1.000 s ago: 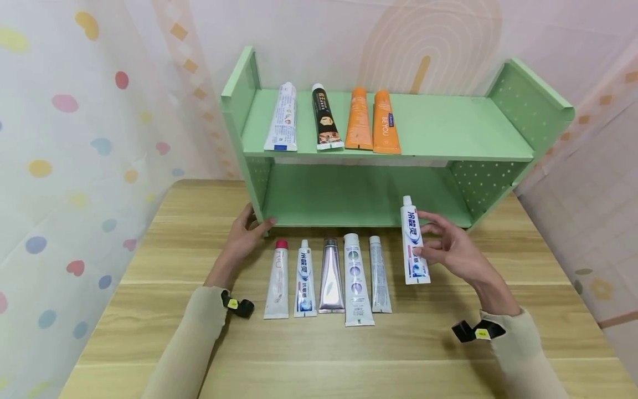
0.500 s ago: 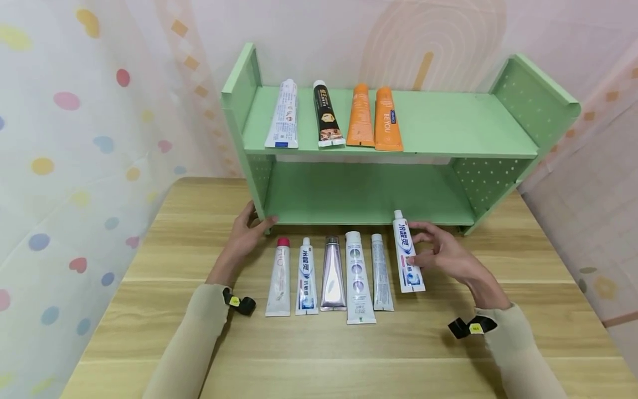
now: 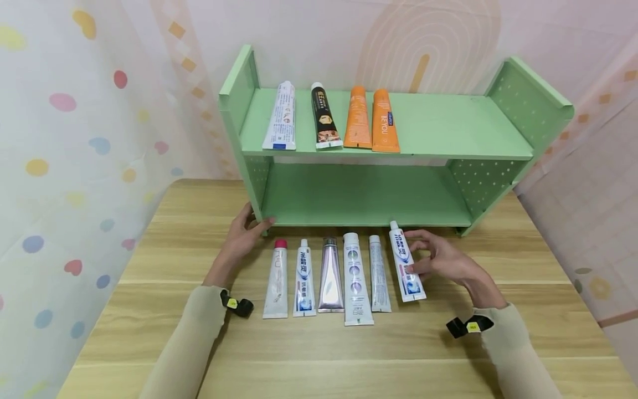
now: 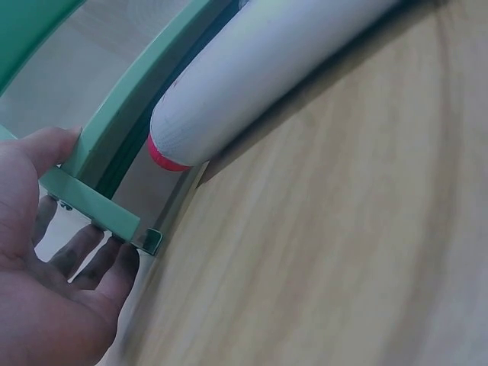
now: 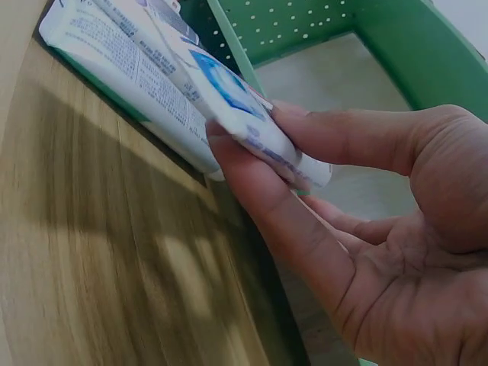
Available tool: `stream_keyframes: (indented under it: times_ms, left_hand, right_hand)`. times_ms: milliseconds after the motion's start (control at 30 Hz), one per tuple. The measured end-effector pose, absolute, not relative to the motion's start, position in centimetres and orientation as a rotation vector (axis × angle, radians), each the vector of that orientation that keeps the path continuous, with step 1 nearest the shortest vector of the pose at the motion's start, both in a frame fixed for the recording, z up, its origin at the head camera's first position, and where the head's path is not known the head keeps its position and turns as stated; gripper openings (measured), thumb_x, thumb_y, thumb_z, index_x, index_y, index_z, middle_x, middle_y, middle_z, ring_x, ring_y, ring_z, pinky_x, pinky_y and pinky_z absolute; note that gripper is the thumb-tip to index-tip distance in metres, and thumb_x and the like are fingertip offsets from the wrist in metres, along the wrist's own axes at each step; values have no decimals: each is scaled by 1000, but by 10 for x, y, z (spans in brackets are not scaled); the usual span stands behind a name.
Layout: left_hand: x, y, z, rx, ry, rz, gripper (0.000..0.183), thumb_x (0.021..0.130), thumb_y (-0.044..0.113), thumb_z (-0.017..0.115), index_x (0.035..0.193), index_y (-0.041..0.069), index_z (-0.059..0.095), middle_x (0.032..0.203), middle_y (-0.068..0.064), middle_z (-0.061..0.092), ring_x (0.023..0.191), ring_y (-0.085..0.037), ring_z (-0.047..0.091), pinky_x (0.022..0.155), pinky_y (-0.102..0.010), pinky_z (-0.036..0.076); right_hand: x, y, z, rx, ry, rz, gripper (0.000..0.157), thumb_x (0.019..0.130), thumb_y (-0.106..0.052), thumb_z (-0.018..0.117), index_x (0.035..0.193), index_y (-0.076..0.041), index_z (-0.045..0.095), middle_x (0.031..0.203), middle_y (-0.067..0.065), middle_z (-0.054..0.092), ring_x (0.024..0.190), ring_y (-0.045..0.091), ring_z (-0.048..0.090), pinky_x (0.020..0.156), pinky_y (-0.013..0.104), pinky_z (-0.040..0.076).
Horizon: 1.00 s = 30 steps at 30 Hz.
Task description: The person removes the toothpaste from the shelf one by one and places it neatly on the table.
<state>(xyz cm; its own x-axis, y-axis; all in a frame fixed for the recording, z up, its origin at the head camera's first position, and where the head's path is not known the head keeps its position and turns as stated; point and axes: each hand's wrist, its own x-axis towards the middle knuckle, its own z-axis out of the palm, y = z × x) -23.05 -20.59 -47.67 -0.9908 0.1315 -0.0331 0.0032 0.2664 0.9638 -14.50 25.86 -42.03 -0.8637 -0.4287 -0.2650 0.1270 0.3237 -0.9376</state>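
Note:
My right hand point(image 3: 438, 257) pinches a white and blue toothpaste tube point(image 3: 406, 263) between thumb and fingers, at the right end of a row of tubes. Its cap points toward the shelf, and in the right wrist view the tube point(image 5: 229, 91) is held at a tilt above the table. My left hand point(image 3: 242, 235) grips the lower left corner of the green two-tier shelf point(image 3: 369, 194). The left wrist view has the thumb on one side of the green panel end point(image 4: 91, 202) and the fingers on the other. A red-capped tube point(image 3: 277, 282) lies closest to that hand.
Further along the row on the wooden table point(image 3: 349, 366) lie another white-blue tube point(image 3: 304, 282), a silver-pink tube point(image 3: 331, 277), a large white tube point(image 3: 356, 282) and a slim grey-white tube point(image 3: 379, 277). The upper shelf bears a white tube point(image 3: 282, 116), a black tube point(image 3: 325, 116) and two orange tubes point(image 3: 385, 122).
My right hand has brought the toothpaste tube left and toward me, down beside the row's right end. The left hand has stayed at the shelf corner.

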Motion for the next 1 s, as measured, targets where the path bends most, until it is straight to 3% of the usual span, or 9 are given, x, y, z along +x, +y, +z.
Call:
stream_keyframes:
  times_ms: [367, 1000]
  left_hand:
    - [-232, -204, -479, 138, 2410, 1868, 83, 98, 37, 70, 164, 34, 21, 166, -16, 32, 151, -41, 35, 121, -58, 39]
    - [-232, -206, -476, 140, 2382, 1882, 83, 99, 32, 70, 165, 32, 20, 166, -16, 32, 152, -40, 34, 121, -58, 38]
  right_hand:
    - [-146, 259, -429, -246, 2138, -1487, 81, 88, -1, 76, 153, 4, 28, 115, 23, 55, 87, 27, 73, 75, 44, 67]
    - [-145, 237, -440, -116, 2206, -1451, 84, 87, 5, 74, 156, 5, 25, 120, 27, 54, 84, 25, 71, 77, 42, 67]
